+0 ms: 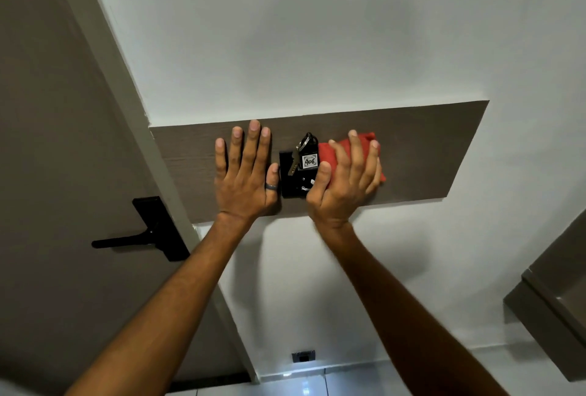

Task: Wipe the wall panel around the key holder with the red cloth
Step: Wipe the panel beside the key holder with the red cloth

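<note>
A brown wood-grain wall panel (428, 148) runs across the white wall. At its middle is a black key holder (290, 180) with a key and a tag marked 406 (309, 161) hanging in it. My right hand (344, 183) presses a folded red cloth (329, 150) flat on the panel just right of the key holder; the hand covers most of the cloth. My left hand (244, 173) lies flat on the panel left of the holder, fingers spread, thumb beside the holder's edge, holding nothing.
A grey-brown door (47, 142) with a black lever handle (139, 238) stands at the left, its frame meeting the panel's left end. A brown cabinet edge (551, 297) juts in at the right. A black wall socket (303, 356) sits low near the tiled floor.
</note>
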Demonstrator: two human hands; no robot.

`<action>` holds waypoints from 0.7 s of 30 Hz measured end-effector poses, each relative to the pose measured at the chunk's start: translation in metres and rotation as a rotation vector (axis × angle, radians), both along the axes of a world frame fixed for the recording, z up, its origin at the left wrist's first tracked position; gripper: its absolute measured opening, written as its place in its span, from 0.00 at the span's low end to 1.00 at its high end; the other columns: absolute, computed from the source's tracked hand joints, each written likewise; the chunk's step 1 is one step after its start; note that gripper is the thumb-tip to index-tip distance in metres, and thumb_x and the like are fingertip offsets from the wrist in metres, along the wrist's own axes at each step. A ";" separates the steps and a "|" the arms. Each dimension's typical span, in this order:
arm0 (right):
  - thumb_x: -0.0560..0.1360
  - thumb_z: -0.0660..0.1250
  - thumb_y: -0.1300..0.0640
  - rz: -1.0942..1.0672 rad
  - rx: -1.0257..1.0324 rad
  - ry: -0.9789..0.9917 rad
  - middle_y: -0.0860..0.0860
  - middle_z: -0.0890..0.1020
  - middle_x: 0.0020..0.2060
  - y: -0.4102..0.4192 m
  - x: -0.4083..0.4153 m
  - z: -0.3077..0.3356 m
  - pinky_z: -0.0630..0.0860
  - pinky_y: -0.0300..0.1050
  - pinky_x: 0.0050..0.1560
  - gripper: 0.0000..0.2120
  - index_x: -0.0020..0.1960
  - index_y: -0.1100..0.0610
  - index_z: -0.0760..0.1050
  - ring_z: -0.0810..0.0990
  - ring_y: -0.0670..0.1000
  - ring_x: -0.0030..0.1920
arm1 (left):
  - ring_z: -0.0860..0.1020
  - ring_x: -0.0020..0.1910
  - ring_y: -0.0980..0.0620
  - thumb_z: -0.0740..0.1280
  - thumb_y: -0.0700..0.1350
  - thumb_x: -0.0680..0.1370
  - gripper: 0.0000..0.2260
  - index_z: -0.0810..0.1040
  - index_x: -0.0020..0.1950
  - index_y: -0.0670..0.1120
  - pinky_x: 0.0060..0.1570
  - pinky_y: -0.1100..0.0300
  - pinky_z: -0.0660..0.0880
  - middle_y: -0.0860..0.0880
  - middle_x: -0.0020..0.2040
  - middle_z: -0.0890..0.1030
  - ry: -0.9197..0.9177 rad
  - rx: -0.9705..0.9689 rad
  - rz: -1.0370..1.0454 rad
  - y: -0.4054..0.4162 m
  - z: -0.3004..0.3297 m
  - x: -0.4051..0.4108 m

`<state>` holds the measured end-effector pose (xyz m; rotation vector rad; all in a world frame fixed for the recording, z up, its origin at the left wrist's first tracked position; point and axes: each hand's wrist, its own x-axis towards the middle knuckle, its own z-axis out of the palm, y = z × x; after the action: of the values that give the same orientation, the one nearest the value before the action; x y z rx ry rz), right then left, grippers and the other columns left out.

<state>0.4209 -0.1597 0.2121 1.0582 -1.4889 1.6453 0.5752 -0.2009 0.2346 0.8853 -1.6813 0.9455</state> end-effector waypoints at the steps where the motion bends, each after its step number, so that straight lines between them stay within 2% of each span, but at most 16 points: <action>1: 0.87 0.53 0.45 0.007 0.029 0.135 0.53 0.76 0.75 0.003 -0.014 -0.004 0.63 0.59 0.80 0.21 0.71 0.50 0.77 0.68 0.61 0.80 | 0.44 0.83 0.48 0.57 0.50 0.83 0.27 0.61 0.80 0.40 0.80 0.44 0.47 0.48 0.83 0.48 0.001 -0.004 0.002 -0.001 -0.001 0.001; 3: 0.86 0.52 0.44 -0.006 0.063 0.266 0.53 0.74 0.77 0.007 -0.044 -0.007 0.60 0.55 0.81 0.22 0.74 0.49 0.75 0.67 0.60 0.81 | 0.44 0.83 0.47 0.57 0.50 0.83 0.28 0.60 0.80 0.40 0.81 0.44 0.47 0.48 0.83 0.48 0.001 -0.023 0.010 -0.003 -0.002 0.001; 6: 0.86 0.51 0.44 -0.021 0.069 0.019 0.53 0.71 0.79 0.005 -0.041 -0.003 0.59 0.56 0.82 0.24 0.77 0.49 0.72 0.63 0.57 0.83 | 0.45 0.83 0.47 0.57 0.50 0.83 0.27 0.60 0.80 0.41 0.81 0.44 0.47 0.44 0.81 0.58 0.006 -0.045 0.014 -0.004 -0.002 -0.001; 8: 0.86 0.50 0.44 0.020 0.073 -0.036 0.53 0.67 0.82 0.005 -0.030 -0.002 0.57 0.59 0.84 0.26 0.80 0.51 0.68 0.60 0.57 0.85 | 0.45 0.83 0.47 0.56 0.51 0.83 0.28 0.59 0.81 0.41 0.81 0.44 0.47 0.43 0.79 0.62 0.003 -0.055 0.020 -0.006 -0.003 0.000; 11: 0.85 0.48 0.44 0.125 0.140 0.143 0.53 0.55 0.86 0.013 -0.046 -0.012 0.50 0.59 0.86 0.30 0.85 0.54 0.56 0.52 0.59 0.87 | 0.46 0.83 0.45 0.55 0.51 0.84 0.28 0.57 0.82 0.42 0.81 0.44 0.46 0.45 0.82 0.55 -0.005 -0.069 0.036 -0.009 -0.007 0.002; 13: 0.84 0.50 0.47 0.175 0.195 0.233 0.53 0.51 0.86 0.021 -0.059 -0.019 0.47 0.57 0.87 0.32 0.86 0.55 0.51 0.49 0.58 0.87 | 0.46 0.83 0.45 0.54 0.52 0.84 0.28 0.56 0.83 0.43 0.81 0.43 0.46 0.47 0.84 0.49 -0.009 -0.081 0.044 -0.011 -0.008 0.002; 15: 0.86 0.55 0.49 0.194 0.185 0.269 0.58 0.58 0.85 0.025 -0.070 -0.024 0.51 0.56 0.87 0.30 0.84 0.57 0.55 0.52 0.58 0.86 | 0.46 0.83 0.45 0.55 0.51 0.84 0.28 0.56 0.83 0.43 0.82 0.43 0.45 0.48 0.84 0.47 -0.006 -0.079 0.041 -0.011 -0.008 0.001; 18: 0.86 0.63 0.47 0.105 0.073 0.433 0.59 0.69 0.79 0.022 -0.090 -0.023 0.63 0.57 0.82 0.24 0.78 0.54 0.68 0.64 0.62 0.82 | 0.46 0.83 0.45 0.55 0.52 0.84 0.28 0.55 0.83 0.42 0.82 0.43 0.45 0.48 0.84 0.47 0.002 -0.065 0.041 -0.012 -0.011 0.001; 21: 0.85 0.65 0.44 -0.003 0.014 0.633 0.55 0.69 0.79 0.012 -0.106 -0.020 0.59 0.58 0.84 0.27 0.80 0.53 0.68 0.62 0.60 0.83 | 0.47 0.83 0.44 0.54 0.52 0.84 0.29 0.55 0.83 0.42 0.82 0.43 0.45 0.47 0.84 0.48 0.001 -0.063 0.048 -0.014 -0.011 0.001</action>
<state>0.3147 -0.1476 0.1922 1.4134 -1.0736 1.1361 0.5764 -0.2148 0.2236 0.8876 -1.6271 1.0253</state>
